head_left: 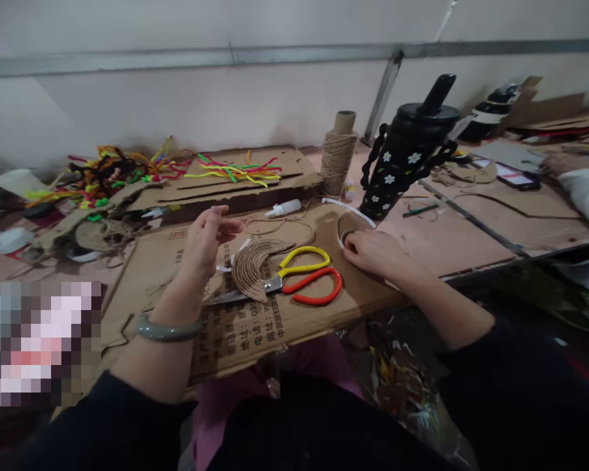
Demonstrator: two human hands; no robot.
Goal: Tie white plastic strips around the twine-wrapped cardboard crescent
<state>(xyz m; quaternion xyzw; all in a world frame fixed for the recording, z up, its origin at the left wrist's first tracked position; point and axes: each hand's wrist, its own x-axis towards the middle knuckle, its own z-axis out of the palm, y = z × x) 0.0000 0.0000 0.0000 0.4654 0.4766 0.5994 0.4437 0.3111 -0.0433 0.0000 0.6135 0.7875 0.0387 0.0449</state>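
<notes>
Pale walls (177, 108) stand behind our cluttered surface (461, 226), where a cardboard sheet (144, 261) probably serves as a mat. On it lies the twine crescent (248, 271), with scissors (302, 282) resting against it, their handles (319, 301) towards our right hand (373, 252), perhaps for easy reach. Our left hand (207, 242) hovers nearby, loosely open and apparently empty; our right touches a white-edged ring (341, 239), though we cannot tell whether it grips.
</notes>
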